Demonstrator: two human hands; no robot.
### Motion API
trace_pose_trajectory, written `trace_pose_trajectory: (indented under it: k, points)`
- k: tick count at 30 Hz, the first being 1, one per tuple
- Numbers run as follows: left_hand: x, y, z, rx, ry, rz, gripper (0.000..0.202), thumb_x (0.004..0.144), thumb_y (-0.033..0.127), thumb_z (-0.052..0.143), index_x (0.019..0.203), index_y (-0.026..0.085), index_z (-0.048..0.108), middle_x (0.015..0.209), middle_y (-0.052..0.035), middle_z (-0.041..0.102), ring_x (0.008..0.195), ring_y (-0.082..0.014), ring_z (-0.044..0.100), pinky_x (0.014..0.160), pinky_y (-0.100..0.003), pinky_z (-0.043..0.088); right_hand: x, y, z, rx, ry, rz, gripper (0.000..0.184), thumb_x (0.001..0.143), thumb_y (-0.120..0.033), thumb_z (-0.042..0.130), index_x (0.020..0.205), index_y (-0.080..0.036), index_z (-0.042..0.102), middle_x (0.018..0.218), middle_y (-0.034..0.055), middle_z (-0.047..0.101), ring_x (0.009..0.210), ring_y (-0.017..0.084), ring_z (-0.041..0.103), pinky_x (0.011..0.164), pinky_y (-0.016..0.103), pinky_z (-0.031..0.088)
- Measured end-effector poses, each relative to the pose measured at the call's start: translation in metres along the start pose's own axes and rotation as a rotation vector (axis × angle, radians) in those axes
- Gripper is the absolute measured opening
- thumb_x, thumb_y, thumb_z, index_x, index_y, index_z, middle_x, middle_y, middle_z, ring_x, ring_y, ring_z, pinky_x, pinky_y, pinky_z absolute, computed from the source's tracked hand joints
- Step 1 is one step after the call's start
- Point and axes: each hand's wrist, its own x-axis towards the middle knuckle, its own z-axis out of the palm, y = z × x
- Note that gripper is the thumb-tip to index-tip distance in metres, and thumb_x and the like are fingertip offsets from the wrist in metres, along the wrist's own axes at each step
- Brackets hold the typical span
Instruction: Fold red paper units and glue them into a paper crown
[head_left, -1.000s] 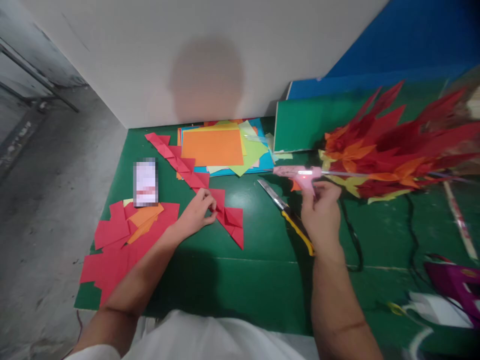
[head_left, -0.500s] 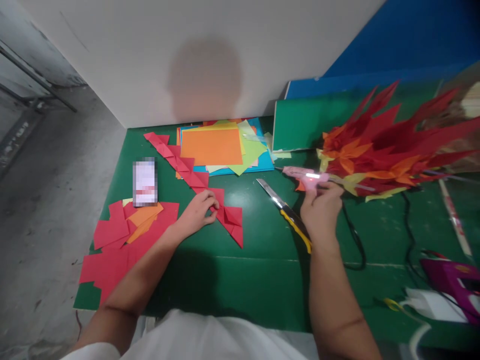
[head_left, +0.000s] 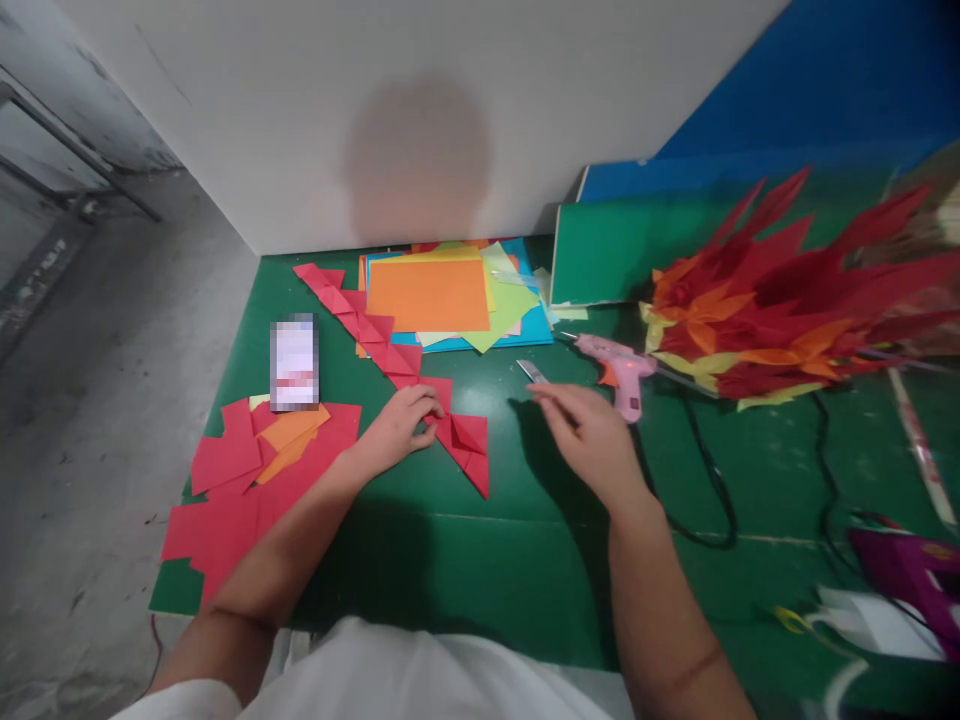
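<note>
A zigzag strip of folded red paper [head_left: 401,363] lies slantwise on the green table. My left hand [head_left: 401,425] is closed on its lower part, fingertips pinching the folds. My right hand [head_left: 592,440] hovers just right of the strip with fingers stretched forward and nothing visible in them. Beneath it lies a utility knife; only the blade [head_left: 531,371] shows, and the hand hides the handle. To the right of that hand, a pink glue gun [head_left: 611,362] rests on the table, nozzle pointing left.
Orange, yellow, green and blue paper sheets [head_left: 427,297] lie against the white panel. A phone [head_left: 294,362] and red paper pieces [head_left: 225,450] are at left. A red and orange paper flame bunch [head_left: 750,310] stands at right. The gun's black cord [head_left: 720,540] loops across the table.
My right hand has let go of the glue gun, leaving it on the table, and has moved left over the utility knife. My left hand keeps its pinch on the red strip.
</note>
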Motion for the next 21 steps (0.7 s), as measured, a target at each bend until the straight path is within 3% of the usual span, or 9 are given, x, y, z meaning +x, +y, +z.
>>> trace_pose_trajectory:
  k: [3, 5, 13, 21]
  points:
    - [-0.001, 0.000, 0.000, 0.000, -0.003, -0.002, 0.017, 0.077, 0.006, 0.052, 0.089, 0.017, 0.057, 0.096, -0.0059, 0.058, 0.090, -0.0181, 0.057, 0.083, -0.033, 0.046, -0.002, -0.022, 0.013, 0.112, -0.273, -0.259, 0.031, 0.093, -0.017, 0.041, 0.114, -0.023, 0.063, 0.111, 0.0071, 0.068, 0.102, 0.022, 0.061, 0.087, 0.040, 0.050]
    - [-0.001, 0.000, 0.000, 0.003, -0.001, -0.004, 0.017, 0.078, 0.006, 0.053, 0.090, 0.017, 0.057, 0.096, -0.0059, 0.058, 0.091, -0.0182, 0.057, 0.084, -0.033, 0.046, -0.003, -0.032, 0.024, 0.125, -0.328, -0.357, 0.032, 0.091, -0.014, 0.042, 0.115, -0.020, 0.063, 0.115, 0.0088, 0.066, 0.104, 0.023, 0.061, 0.088, 0.040, 0.051]
    - [-0.003, -0.003, 0.003, 0.037, -0.017, -0.008, 0.018, 0.080, 0.009, 0.054, 0.095, 0.017, 0.060, 0.101, -0.0067, 0.060, 0.096, -0.0193, 0.058, 0.087, -0.034, 0.046, -0.007, -0.036, 0.043, 0.046, -0.361, -0.435, 0.031, 0.090, -0.008, 0.042, 0.110, -0.012, 0.065, 0.112, 0.0131, 0.065, 0.101, 0.024, 0.059, 0.086, 0.041, 0.053]
    - [-0.002, -0.001, 0.002, 0.070, -0.032, 0.001, 0.014, 0.087, 0.019, 0.056, 0.099, 0.018, 0.063, 0.106, -0.0073, 0.065, 0.094, -0.0194, 0.059, 0.088, -0.037, 0.045, -0.010, -0.041, 0.045, 0.033, -0.384, -0.395, 0.031, 0.091, -0.009, 0.042, 0.114, -0.015, 0.062, 0.115, 0.0124, 0.063, 0.104, 0.025, 0.058, 0.088, 0.043, 0.053]
